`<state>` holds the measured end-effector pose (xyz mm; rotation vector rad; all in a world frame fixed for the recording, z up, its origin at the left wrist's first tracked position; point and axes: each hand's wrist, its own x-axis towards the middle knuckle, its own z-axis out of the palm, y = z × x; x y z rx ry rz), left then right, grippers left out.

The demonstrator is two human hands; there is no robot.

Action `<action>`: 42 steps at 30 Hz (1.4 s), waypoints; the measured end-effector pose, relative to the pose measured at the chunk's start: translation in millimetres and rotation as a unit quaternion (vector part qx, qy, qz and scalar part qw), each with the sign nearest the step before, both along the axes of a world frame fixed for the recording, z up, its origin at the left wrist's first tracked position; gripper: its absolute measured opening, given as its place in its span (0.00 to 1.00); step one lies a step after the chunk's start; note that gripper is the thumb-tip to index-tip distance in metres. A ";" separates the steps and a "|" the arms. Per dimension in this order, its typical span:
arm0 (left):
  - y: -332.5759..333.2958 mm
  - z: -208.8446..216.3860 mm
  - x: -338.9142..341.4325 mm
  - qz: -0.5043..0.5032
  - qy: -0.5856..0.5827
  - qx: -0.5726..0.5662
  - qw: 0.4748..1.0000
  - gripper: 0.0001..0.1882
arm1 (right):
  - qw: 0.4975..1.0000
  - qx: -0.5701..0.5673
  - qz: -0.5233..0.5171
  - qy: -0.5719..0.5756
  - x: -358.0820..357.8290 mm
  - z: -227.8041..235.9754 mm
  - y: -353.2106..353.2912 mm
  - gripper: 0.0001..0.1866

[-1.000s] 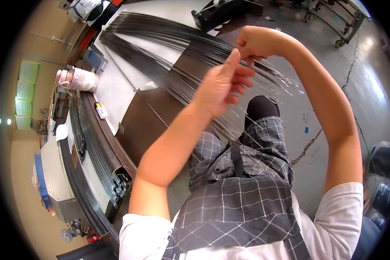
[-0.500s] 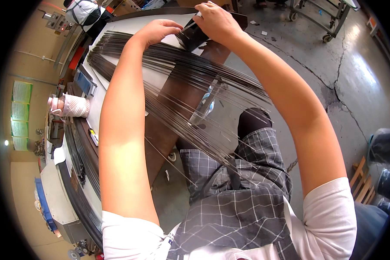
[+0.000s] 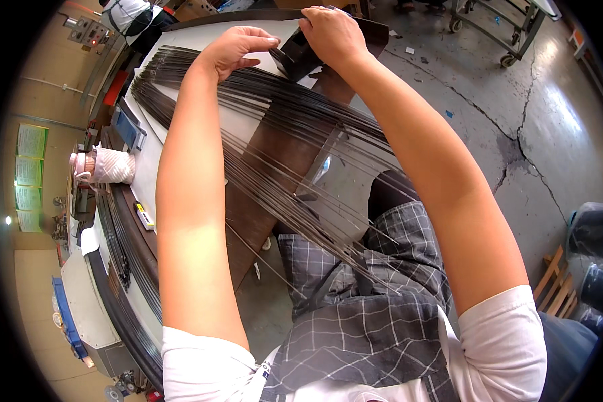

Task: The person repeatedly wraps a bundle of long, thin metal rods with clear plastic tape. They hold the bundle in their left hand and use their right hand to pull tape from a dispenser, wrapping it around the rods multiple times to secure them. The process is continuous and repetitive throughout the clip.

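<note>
Both my arms reach to the far end of the table. My left hand (image 3: 238, 50) hovers over the strips, fingers stretched to the right and apart, with nothing visible between them. My right hand (image 3: 333, 35) is closed over the far side of a black box-like piece (image 3: 303, 53); its fingertips and whatever they hold are hidden. Below my hands lies a fanned bundle of long, thin dark strips (image 3: 295, 110). The strips run from the white tabletop (image 3: 211, 37) across a brown board (image 3: 248, 194), their near ends hanging over the edge above my checked apron (image 3: 355, 335).
Left of the strips are a blue tray (image 3: 128, 127), a wrapped pinkish cup (image 3: 110, 165) and a yellow-and-white box (image 3: 143, 216). A wheeled metal cart (image 3: 509, 33) stands at the far right on the cracked floor. Another person (image 3: 130, 20) is at the far left.
My left hand's fingers have spread from the pale thin piece near the black box. My right hand has shifted slightly left and curled more over the box.
</note>
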<state>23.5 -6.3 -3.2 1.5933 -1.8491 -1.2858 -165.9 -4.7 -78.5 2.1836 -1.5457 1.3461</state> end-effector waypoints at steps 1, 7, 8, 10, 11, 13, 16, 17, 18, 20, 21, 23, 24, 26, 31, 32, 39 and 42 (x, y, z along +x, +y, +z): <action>2.9 1.0 0.5 0.004 -0.026 -0.001 1.000 0.09 | 1.000 0.007 -0.005 0.008 0.5 -1.4 -2.3 0.12; 17.2 -5.2 5.7 0.041 -0.094 0.006 0.995 0.09 | 0.999 -0.020 0.017 -0.023 1.9 -1.2 -5.2 0.10; 18.5 -8.0 5.0 0.051 -0.085 0.003 0.995 0.09 | 0.999 -0.010 0.036 -0.033 1.0 2.9 -2.3 0.09; 21.1 -14.9 4.2 0.071 -0.068 0.000 0.995 0.08 | 1.000 -0.001 0.025 -0.007 1.2 5.7 0.3 0.08; 24.2 -19.6 0.6 0.088 -0.062 -0.004 0.994 0.10 | 1.000 0.005 0.019 0.008 0.1 5.3 2.1 0.08; 26.6 -17.0 -4.8 0.093 -0.121 -0.056 0.987 0.08 | 0.999 -0.021 0.033 -0.011 0.4 6.2 2.4 0.08; 25.3 -27.5 -13.8 0.086 -0.404 -0.132 0.901 0.07 | 0.999 -0.027 0.034 0.015 -1.2 -2.0 -4.1 0.08; 34.1 -31.8 -14.1 0.104 -0.410 -0.131 0.896 0.09 | 0.999 -0.017 0.040 0.019 0.6 -4.2 -6.2 0.09; 37.7 -32.2 -12.3 0.123 -0.419 -0.137 0.889 0.10 | 0.999 -0.014 0.044 0.020 2.0 2.8 -5.6 0.09; 58.1 -42.4 -4.1 0.125 -0.247 -0.335 0.901 0.12 | 0.999 0.010 0.047 -0.014 -2.8 15.3 10.0 0.12; 64.9 -37.4 -7.6 0.129 -0.147 -0.325 0.925 0.12 | 0.998 0.022 0.042 -0.031 -9.7 22.9 23.1 0.13; 102.4 -23.5 -24.0 0.115 -0.003 -0.309 0.944 0.11 | 0.993 0.055 0.095 -0.037 -14.2 24.4 43.3 0.17; 130.0 -17.2 -29.0 0.125 0.023 -0.272 0.954 0.11 | 0.988 0.073 0.128 -0.043 -11.7 21.4 56.0 0.18; 186.2 -8.1 -26.7 0.137 0.112 -0.193 0.965 0.08 | 0.952 0.152 0.265 0.030 -6.7 30.4 111.9 0.12; 257.3 -40.2 -45.6 0.126 0.262 -0.027 0.957 0.06 | 0.806 0.467 0.348 0.106 -22.7 26.0 173.4 0.13; 264.9 -46.1 -51.4 0.141 0.249 -0.010 0.958 0.06 | 0.818 0.446 0.344 0.116 -20.3 16.8 174.8 0.12; 288.0 -69.5 -69.3 0.174 0.288 0.032 0.941 0.05 | 0.769 0.534 0.341 0.081 -17.8 16.5 170.5 0.09; 291.1 -73.1 -72.8 0.190 0.344 0.078 0.916 0.04 | 0.762 0.532 0.369 -0.020 -21.6 11.8 169.9 0.09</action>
